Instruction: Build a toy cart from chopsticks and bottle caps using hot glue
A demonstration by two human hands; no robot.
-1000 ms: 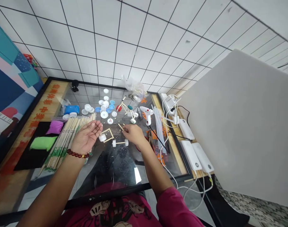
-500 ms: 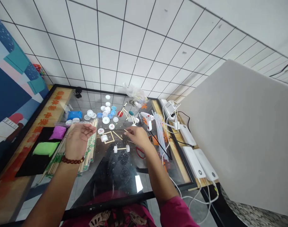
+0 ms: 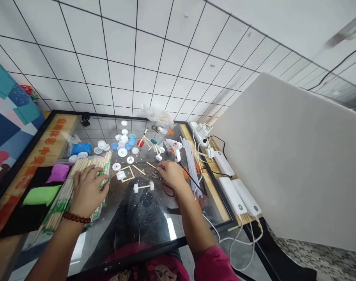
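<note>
My left hand (image 3: 88,191) lies palm down, fingers apart, on the bundle of wooden sticks (image 3: 61,207) in clear packaging. My right hand (image 3: 170,173) is pinched round the near end of a short wooden stick (image 3: 151,165), just above the red-handled scissors (image 3: 168,190). Left of it another short stick (image 3: 139,169) rests on the glass. A square stick frame (image 3: 133,172) has a white cap (image 3: 121,175) at its left side. Nearer to me lies a stick axle (image 3: 144,187) with a white wheel at each end.
White and blue bottle caps (image 3: 122,152) are scattered farther back, beside a small stick structure (image 3: 154,145). A white glue gun (image 3: 174,148), glue sticks (image 3: 191,164) and cables lie right. Clay packs (image 3: 41,195) are at the left.
My left hand has come down onto the stick bundle and spread its fingers. My right hand has moved slightly lower with the short stick. The whole view has shifted.
</note>
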